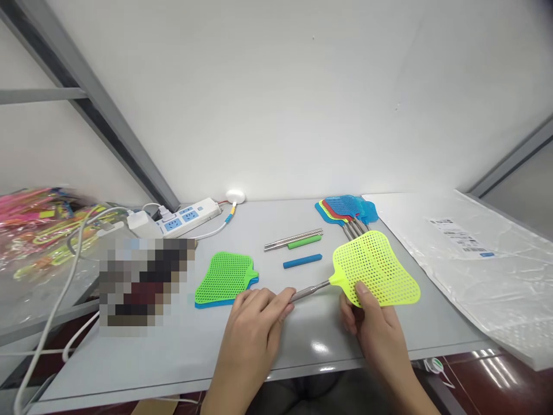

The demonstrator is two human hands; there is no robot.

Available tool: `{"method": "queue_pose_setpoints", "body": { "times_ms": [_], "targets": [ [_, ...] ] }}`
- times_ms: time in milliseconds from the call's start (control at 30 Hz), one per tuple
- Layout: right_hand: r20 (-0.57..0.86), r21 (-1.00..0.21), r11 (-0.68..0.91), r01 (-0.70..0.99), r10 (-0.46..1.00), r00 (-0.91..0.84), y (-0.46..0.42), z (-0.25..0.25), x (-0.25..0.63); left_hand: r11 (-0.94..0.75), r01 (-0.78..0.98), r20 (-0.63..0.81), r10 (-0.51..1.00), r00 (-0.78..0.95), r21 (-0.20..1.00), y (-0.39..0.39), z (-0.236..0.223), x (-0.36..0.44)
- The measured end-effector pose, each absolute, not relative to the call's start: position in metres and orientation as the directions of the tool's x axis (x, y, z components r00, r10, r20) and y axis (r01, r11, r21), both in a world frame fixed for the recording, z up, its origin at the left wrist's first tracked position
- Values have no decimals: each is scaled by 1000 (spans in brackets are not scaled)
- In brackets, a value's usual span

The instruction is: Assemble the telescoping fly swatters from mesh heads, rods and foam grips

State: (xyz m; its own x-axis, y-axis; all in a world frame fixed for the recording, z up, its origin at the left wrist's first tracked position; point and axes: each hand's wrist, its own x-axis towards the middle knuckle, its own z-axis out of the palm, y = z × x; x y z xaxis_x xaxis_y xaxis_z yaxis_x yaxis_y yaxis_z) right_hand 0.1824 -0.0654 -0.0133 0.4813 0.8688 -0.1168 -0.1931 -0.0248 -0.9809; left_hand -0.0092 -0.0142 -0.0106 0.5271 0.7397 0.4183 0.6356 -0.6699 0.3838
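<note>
A yellow fly swatter (pixel 374 268) with a metal rod is held level above the table between both hands. My left hand (pixel 257 328) is closed around the rod's handle end. At the swatter's head, my right hand (pixel 374 320) pinches the lower edge, thumb on top and fingers underneath. Left of the rod lies a green swatter head (pixel 227 276) on top of a blue one (pixel 213 304). Behind the hands are a blue grip sleeve (pixel 302 261), a green grip sleeve (pixel 305 242) and thin metal rods (pixel 285 239).
Several fly swatters (pixel 345 207) are piled at the back. A white plastic mailer (pixel 458 248) covers the right side. On the left are a power strip (pixel 190 216), a white cable (pixel 64 288), plastic bags of colourful items (pixel 47 230) and a pixelated patch.
</note>
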Motion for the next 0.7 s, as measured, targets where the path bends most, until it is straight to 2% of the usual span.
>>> {"method": "queue_pose_setpoints", "body": {
  "times_ms": [133, 267, 567, 700],
  "targets": [
    [-74, -985, 8, -172, 883, 464, -65, -15, 184, -677, 638, 425, 732, 533, 366, -14, -11, -9],
    [-14, -996, 23, -82, 903, 429, -65, -16, 190, -696, 635, 442, 712, 546, 335, -14, -10, -10],
    [-43, -997, -17, -79, 941, 335, -74, -8, 195, -718, 643, 504, 673, 541, 268, -22, -2, -6],
    [-1, -1000, -3, 6, 973, 233, -82, -7, 201, -731, 621, 519, 661, 542, 282, -28, 2, -2]
  ]
}}
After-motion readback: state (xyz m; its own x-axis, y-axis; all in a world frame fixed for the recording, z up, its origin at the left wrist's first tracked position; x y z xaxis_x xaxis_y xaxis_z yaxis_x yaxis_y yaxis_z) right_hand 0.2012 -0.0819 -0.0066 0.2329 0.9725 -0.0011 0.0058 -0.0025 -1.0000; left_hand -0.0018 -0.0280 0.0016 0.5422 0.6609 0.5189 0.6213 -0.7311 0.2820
